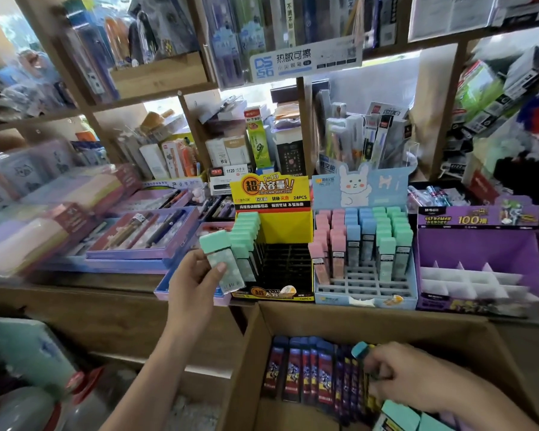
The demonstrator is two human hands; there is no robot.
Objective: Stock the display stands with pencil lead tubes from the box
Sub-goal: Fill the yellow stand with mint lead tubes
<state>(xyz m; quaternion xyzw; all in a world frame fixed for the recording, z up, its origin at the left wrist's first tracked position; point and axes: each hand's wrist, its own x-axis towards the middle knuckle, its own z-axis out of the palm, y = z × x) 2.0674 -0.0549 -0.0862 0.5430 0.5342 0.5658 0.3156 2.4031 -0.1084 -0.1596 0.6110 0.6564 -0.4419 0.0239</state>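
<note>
My left hand (193, 283) grips a mint-capped lead tube (220, 259) just left of the yellow-and-black display stand (274, 231), whose left column holds several mint tubes (246, 237). Down in the cardboard box (371, 315), my right hand (414, 377) pinches another teal-capped tube (360, 349) above a row of dark purple-and-red tubes (311, 371). More mint-capped tubes (399, 418) lie at the box's bottom right. The blue rabbit stand (364, 287) holds pink, blue and green tubes. The purple stand (476, 244) shows white dividers with nothing in them.
Flat pen boxes (143, 234) and pastel stacks (44, 219) fill the counter to the left. Wooden shelves (156, 98) crowded with stationery rise behind the stands. A wooden counter front (106, 309) lies below, with pale containers (22, 356) at the lower left.
</note>
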